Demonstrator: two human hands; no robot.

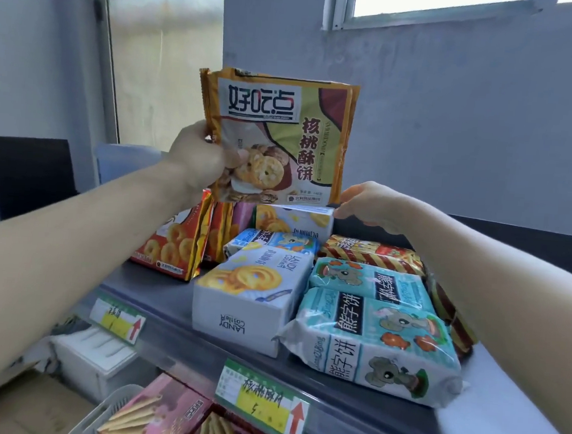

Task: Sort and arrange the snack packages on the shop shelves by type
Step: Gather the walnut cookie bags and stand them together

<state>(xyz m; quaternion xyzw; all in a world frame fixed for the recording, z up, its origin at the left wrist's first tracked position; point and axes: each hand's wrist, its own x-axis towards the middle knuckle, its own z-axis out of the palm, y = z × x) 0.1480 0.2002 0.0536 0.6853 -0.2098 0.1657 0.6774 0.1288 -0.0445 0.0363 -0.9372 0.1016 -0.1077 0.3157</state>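
My left hand [202, 157] grips a brown-and-green walnut biscuit bag [280, 137] by its lower left edge and holds it upright above the top shelf [155, 295]. My right hand [371, 203] reaches behind the bag, fingers apart, its fingertips touching the top of a white butter cookie box [298, 219] at the back. On the shelf lie another white cookie box [254, 293], two light blue bear biscuit bags [373, 347] [368, 280], a small blue pack [272, 241], a striped red bag [374, 253] and upright orange ring-cookie bags [173, 242].
Price tags [260, 398] [117, 318] hang on the shelf's front edge. Below, a plastic basket [105, 408] holds pink boxes of wafer sticks [163, 412]. A white container [92, 355] stands lower left. A grey wall and a window lie behind the shelf.
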